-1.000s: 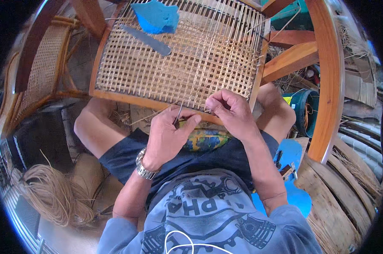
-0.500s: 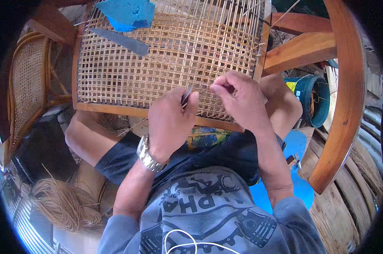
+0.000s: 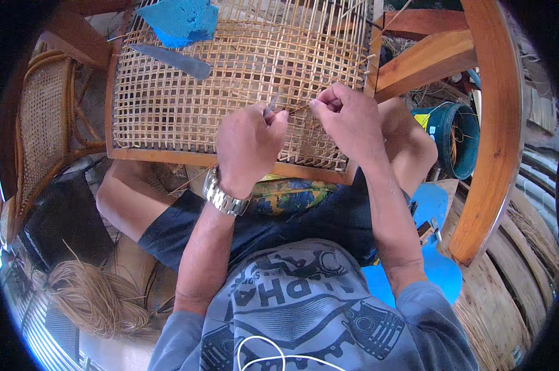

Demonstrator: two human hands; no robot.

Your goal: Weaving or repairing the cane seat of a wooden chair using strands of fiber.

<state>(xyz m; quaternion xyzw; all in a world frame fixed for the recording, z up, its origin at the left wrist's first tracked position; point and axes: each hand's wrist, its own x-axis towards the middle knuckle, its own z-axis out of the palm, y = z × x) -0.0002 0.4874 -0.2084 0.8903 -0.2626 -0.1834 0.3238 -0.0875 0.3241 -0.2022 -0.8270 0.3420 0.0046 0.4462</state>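
Note:
A half-woven cane panel (image 3: 168, 111) in a wooden frame lies over my lap, its open grid of strands crossing at right angles. Above its near right part, my left hand (image 3: 250, 139) is closed round a thin pointed metal tool (image 3: 273, 102), whose tip sticks out past the thumb; most of it is hidden. A thin cane strand (image 3: 300, 109) runs between the two hands, and my right hand (image 3: 349, 117) pinches it between thumb and fingertips. On the panel's far left rest a flat grey metal blade (image 3: 174, 60) and a crumpled blue block (image 3: 179, 23).
Curved wooden chair parts (image 3: 497, 123) rise at the right, near a dark green bucket (image 3: 462, 145) with strands inside. A coil of cane (image 3: 94, 297) lies lower left, below a chair with a woven cane back (image 3: 41, 117). A blue stool (image 3: 437, 272) stands lower right.
Both hands have moved slightly away from me, still close together over the panel. The panel and frame sit a little further left in view.

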